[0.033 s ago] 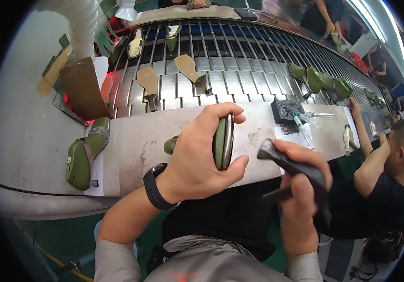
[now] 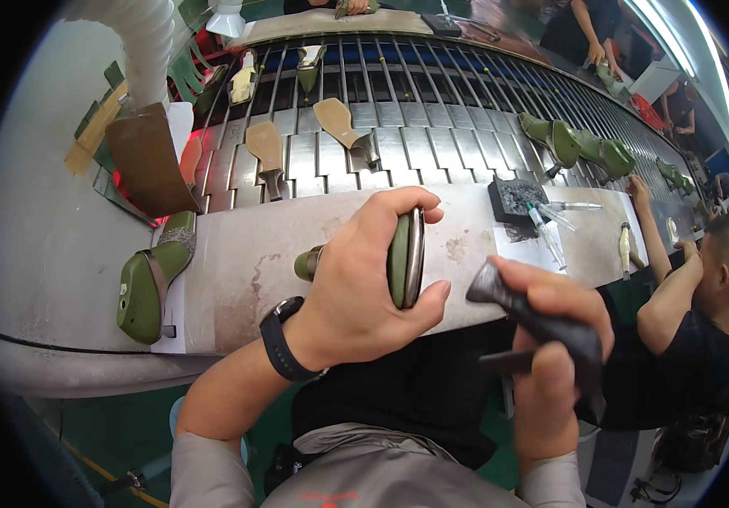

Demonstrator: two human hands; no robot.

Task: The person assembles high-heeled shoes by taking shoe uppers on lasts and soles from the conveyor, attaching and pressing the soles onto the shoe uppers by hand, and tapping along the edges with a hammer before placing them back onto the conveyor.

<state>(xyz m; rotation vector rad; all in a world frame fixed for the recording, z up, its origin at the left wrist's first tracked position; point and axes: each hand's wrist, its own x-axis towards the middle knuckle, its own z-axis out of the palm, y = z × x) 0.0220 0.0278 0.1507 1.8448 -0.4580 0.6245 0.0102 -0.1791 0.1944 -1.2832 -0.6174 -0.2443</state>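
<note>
My left hand (image 2: 360,262), with a black watch (image 2: 284,339) on its wrist, is closed around a green shoe last (image 2: 399,261). A shiny dark bronze band or sole edge (image 2: 416,258) runs along the last's right side. Behind my wrist, the last's green end (image 2: 306,264) sticks out over the bench. To the right, my right hand (image 2: 555,347) grips a dark metal hammer (image 2: 542,313), partly smeared by motion. Its flared face points left toward the last, a gap apart from it. My fingers hide part of the hammer.
At left on the bench (image 2: 237,296) stands another green last (image 2: 144,288) with a strap. Beyond lies a slatted metal conveyor (image 2: 313,169) carrying tan soles with heels (image 2: 264,152) and green lasts (image 2: 563,140). A dark block (image 2: 517,201) and syringes (image 2: 546,233) lie right, near a co-worker (image 2: 695,313).
My right hand and the hammer have shifted slightly right and down. The left hand and the last stay nearly in place.
</note>
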